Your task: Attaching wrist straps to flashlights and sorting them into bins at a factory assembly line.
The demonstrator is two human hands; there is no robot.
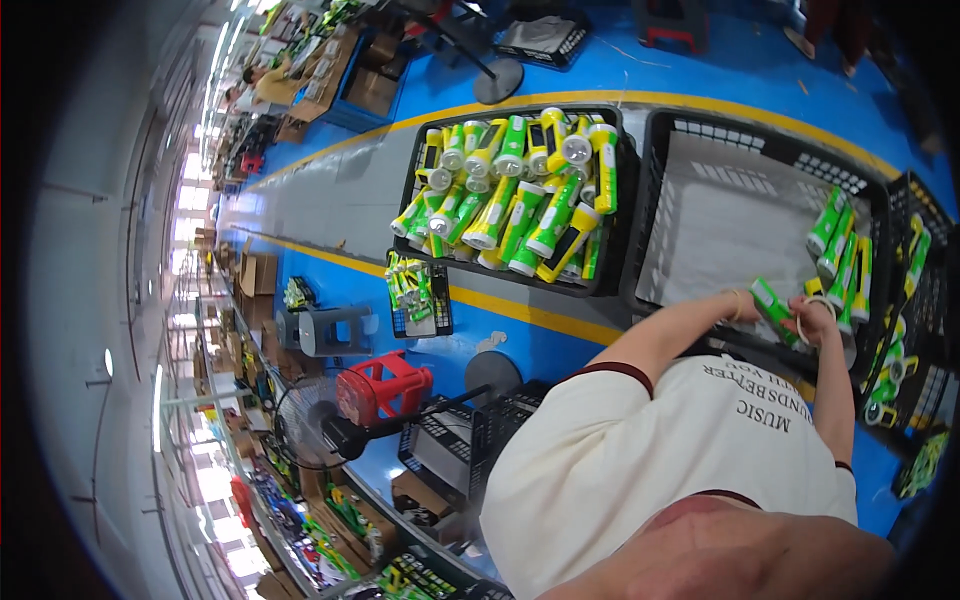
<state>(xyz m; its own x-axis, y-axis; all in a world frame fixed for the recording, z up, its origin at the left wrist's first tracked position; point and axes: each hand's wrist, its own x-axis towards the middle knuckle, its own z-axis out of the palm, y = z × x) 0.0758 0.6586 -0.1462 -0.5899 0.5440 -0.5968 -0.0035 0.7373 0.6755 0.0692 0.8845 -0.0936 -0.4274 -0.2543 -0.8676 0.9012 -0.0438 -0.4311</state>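
Green plastic, head view: the flashlight (773,309) lies between the hands at the right crate's (780,150) near side, long axis slanting far-left to near-right. Right hand (816,318) nearer, fingers clamped on it; left hand's (745,307) fingers hidden, grip cannot be told.

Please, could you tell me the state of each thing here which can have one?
Green flashlight: held in the right hand; lit or not, cannot tell.
Left hand: beside it, grip unclear.
Left large crate: heaped full of flashlights.
Lined crate: partly filled, loaded along its right side.
Fan: running or stopped, cannot tell.
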